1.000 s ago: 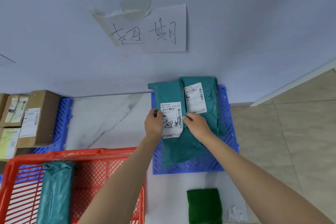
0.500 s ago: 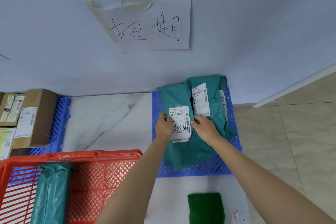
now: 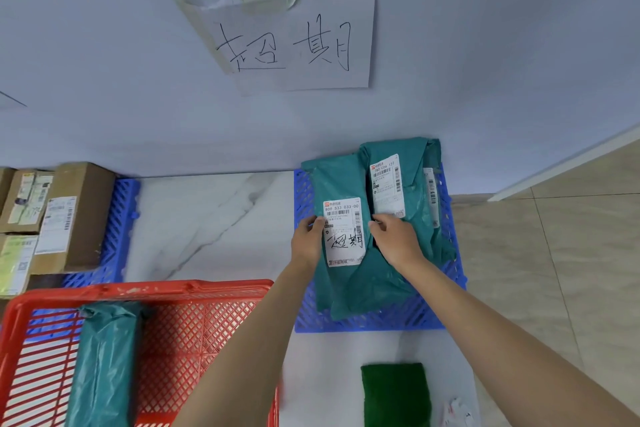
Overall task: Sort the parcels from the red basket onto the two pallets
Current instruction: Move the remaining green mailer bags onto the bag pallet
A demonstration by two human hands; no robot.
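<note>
The right pallet (image 3: 374, 321) sits against the wall (image 3: 485, 45), with bare marble floor (image 3: 214, 218) between it and the left pallet (image 3: 121, 218), which carries cardboard boxes (image 3: 79, 211). The red basket (image 3: 194, 291) stands in front of that gap, its rim near the right pallet's left edge, and a teal parcel (image 3: 104, 357) lies inside it. On the right pallet a front teal parcel (image 3: 346, 288) lies overlapping a rear parcel (image 3: 412, 166) nearer the wall. The left hand (image 3: 306, 241) pinches the front parcel at the left edge of its label (image 3: 344, 230); the right hand (image 3: 394, 239) grips it at the label's right edge. A paper sign (image 3: 294, 42) is taped to the wall above.
</note>
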